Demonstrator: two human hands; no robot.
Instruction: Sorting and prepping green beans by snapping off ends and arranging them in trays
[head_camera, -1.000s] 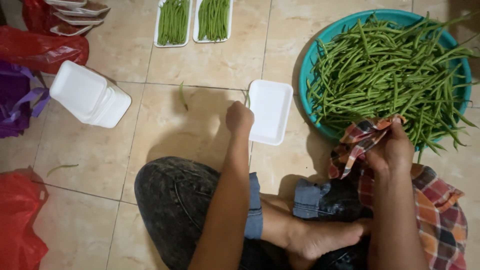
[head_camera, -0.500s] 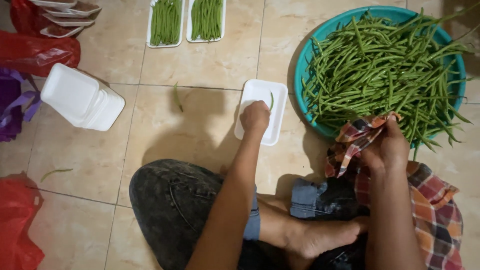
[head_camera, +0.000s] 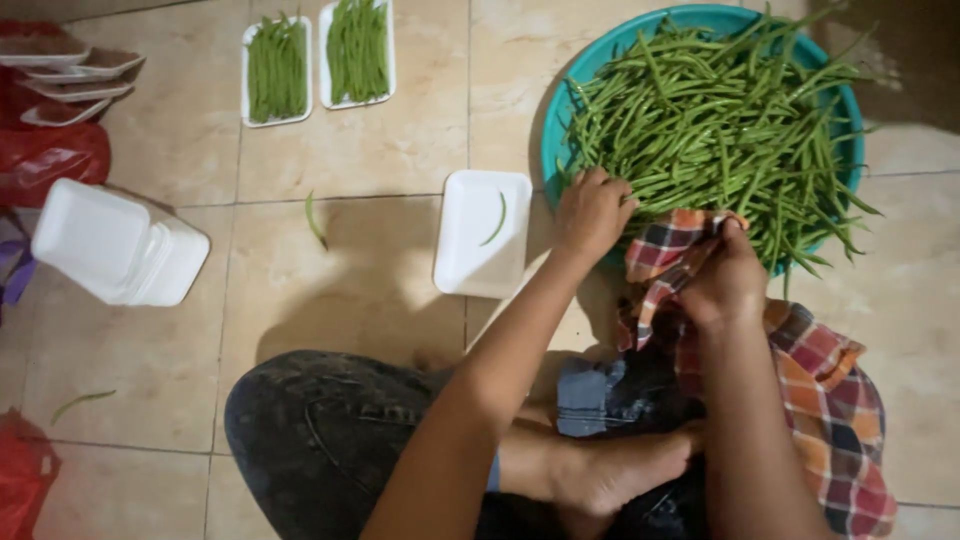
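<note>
While the left hand (head_camera: 592, 212) curled loosely on the green beans (head_camera: 720, 120) at the teal basin's (head_camera: 560, 120) near edge, the right hand (head_camera: 725, 280) gripped checked cloth (head_camera: 665, 250) — one bean (head_camera: 495, 220) lay on the white tray (head_camera: 482, 232).

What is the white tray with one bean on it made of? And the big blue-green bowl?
The tray looks like foam: matte white, with thick soft rounded edges and a pressed rim, though thin plastic is possible. The bowl looks like plastic: a smooth, even teal rim with a slight sheen. The left hand reaches into the beans heaped in it.
</note>
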